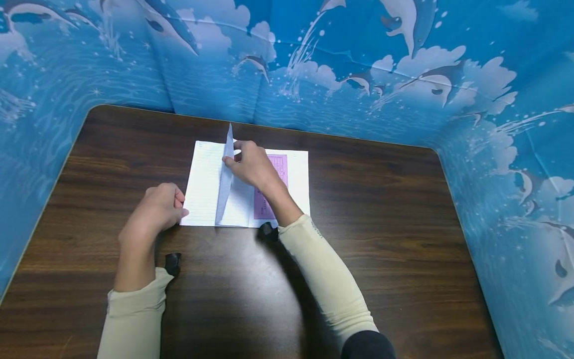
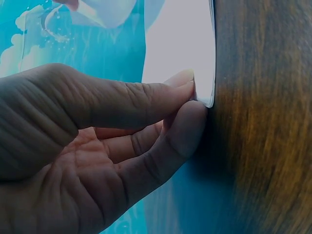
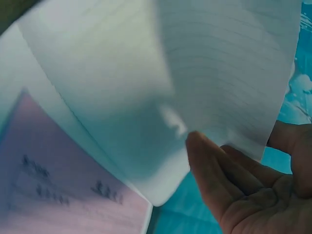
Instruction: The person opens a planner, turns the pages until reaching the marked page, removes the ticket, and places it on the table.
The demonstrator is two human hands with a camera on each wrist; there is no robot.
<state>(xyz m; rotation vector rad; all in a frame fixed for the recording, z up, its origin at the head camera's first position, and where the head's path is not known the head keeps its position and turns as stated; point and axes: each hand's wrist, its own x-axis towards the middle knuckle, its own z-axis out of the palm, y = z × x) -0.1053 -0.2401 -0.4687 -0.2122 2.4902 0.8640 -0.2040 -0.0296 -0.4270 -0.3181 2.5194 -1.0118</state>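
An open notebook [image 1: 204,174] with ruled white pages lies near the back of the table. One page [image 1: 225,174] stands nearly upright from it, and my right hand [image 1: 253,164] pinches that page between thumb and fingers. In the right wrist view the raised page [image 3: 219,73] curves beside those fingers. On the notebook's right side lies a pink printed sheet [image 1: 278,169], partly covered by my right hand and wrist. My left hand [image 1: 159,207] is at the notebook's lower left corner; in the left wrist view its thumb and forefinger pinch the page edge [image 2: 202,78].
The dark wood-grain table [image 1: 381,239] extends well to the right and in front of the notebook. A blue curtain [image 1: 314,65] printed with dolphins hangs behind the table and along its sides. Both forearms wear pale sleeves [image 1: 323,274].
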